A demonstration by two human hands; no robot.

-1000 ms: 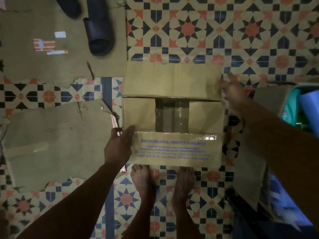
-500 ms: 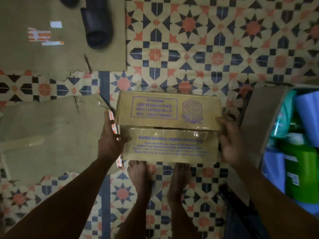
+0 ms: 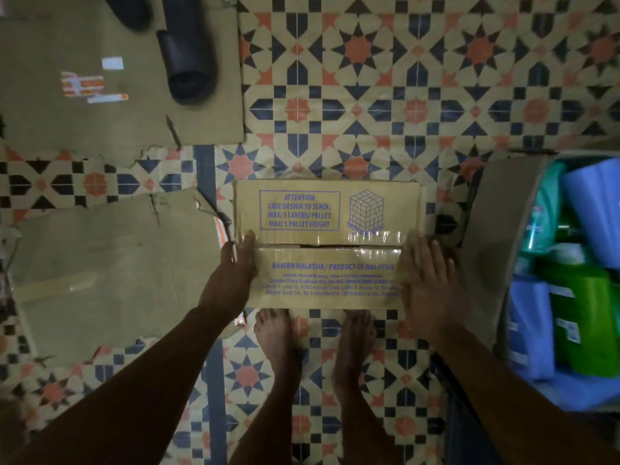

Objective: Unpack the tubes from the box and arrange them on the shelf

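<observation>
Cardboard box [image 3: 327, 243], flaps closed, lies on the patterned tile floor [image 3: 402, 95], with flattened cardboard [image 3: 100, 263] to its left. The left hand [image 3: 231, 273] grips its left edge, thumb on top. The right hand [image 3: 427, 280] presses flat on the right end, fingers straight.

far side: open tiled floor [image 3: 402, 95] beyond the box [image 3: 327, 243], plenty of room | left: flattened cardboard [image 3: 110, 273] lying low, just beside | right: carton flap [image 3: 493, 229] near, narrow gap | near edge: bare feet [image 3: 278, 333] crowding in
</observation>
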